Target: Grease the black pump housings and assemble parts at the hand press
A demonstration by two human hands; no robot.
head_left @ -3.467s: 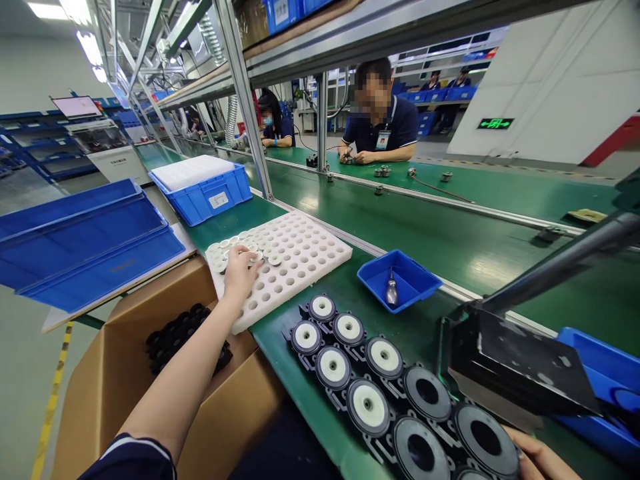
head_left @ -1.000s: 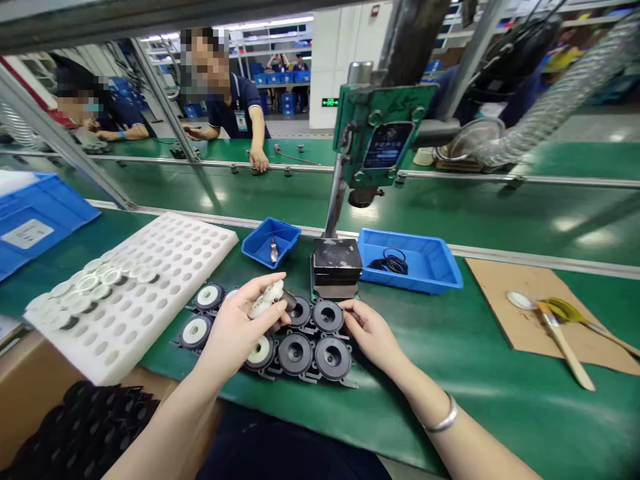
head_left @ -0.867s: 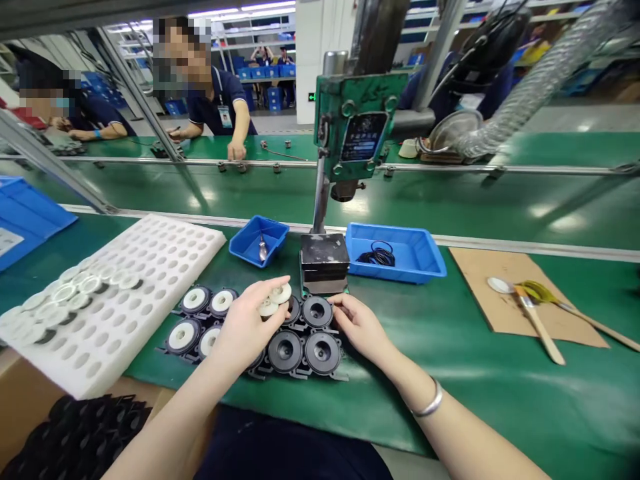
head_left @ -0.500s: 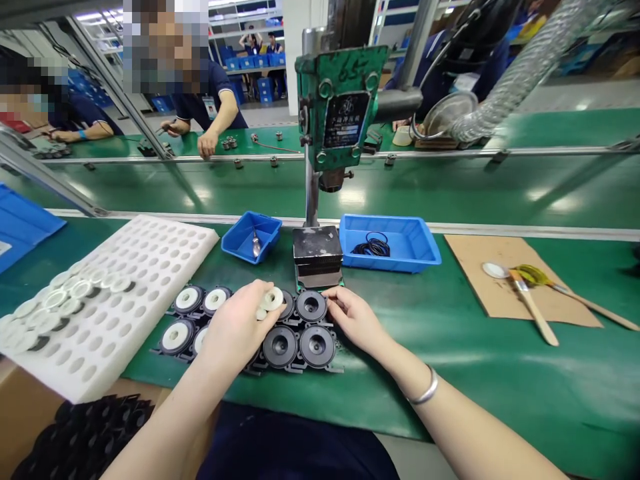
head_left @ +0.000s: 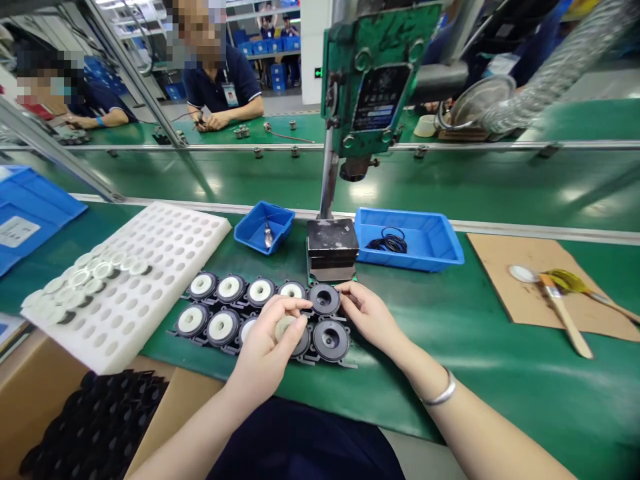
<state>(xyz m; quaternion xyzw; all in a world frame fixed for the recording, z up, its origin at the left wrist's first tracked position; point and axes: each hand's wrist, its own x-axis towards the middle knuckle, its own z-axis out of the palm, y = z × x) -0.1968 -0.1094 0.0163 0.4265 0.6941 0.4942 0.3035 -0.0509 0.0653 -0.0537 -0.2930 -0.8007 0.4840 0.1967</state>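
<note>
Two rows of round black housings (head_left: 331, 340) lie on the green bench, most of them with a white plastic ring (head_left: 201, 285) seated on top. The two at the right end show bare black faces with a centre hole. My left hand (head_left: 267, 347) is over the front row, its thumb and fingers closed on a pale white plastic ring (head_left: 284, 327) at a housing there. Its fingers partly hide that ring and the neighbouring housings. At the back row's right end, my right hand (head_left: 370, 320) grips the outer edge of the last black housing (head_left: 325, 299) with thumb and forefinger.
A white foam tray (head_left: 185, 247) with several pale rings stands left. Behind the rows are a green press (head_left: 375, 87), a small blue bin (head_left: 250, 233) and a blue tray (head_left: 435, 247) with black O-rings. A brush (head_left: 565, 317) lies on cardboard (head_left: 490, 267). Co-workers sit opposite.
A white ring now sits on the back-row housing second from the right. My left hand has moved to the front row with a ring. My right hand stays at the end housing; the view has shifted.
</note>
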